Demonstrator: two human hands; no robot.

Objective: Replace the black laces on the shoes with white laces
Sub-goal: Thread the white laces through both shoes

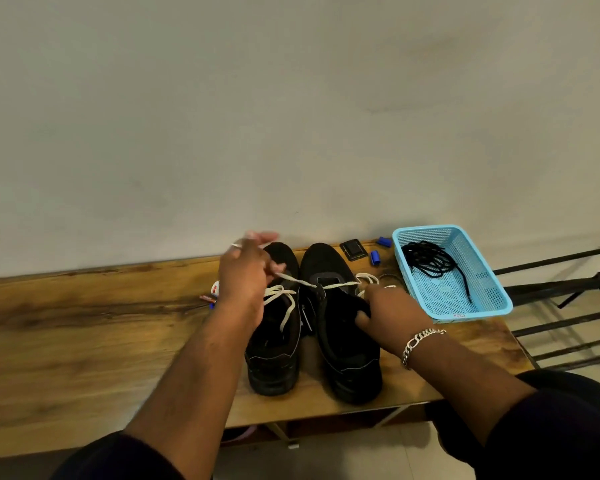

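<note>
1. On a wooden bench (pixel 84 323) against a bare wall, two black shoes stand side by side, toes to the wall; the left shoe (pixel 274 341) already carries a white lace.
2. A person's left hand (pixel 243 271) pinches a white lace (pixel 336 285) and draws it taut, leftward across both shoes.
3. That lace runs crosswise from the right shoe (pixel 343 341), whose long axis points away from the person.
4. Nearer that shoe, the right hand (pixel 392 313) grips its tongue and collar, steadying it.
5. Discarded black laces (pixel 430 261) lie coiled in a blue basket (pixel 492 306) just right of the shoes.
6. Lacing appears far along.
</note>
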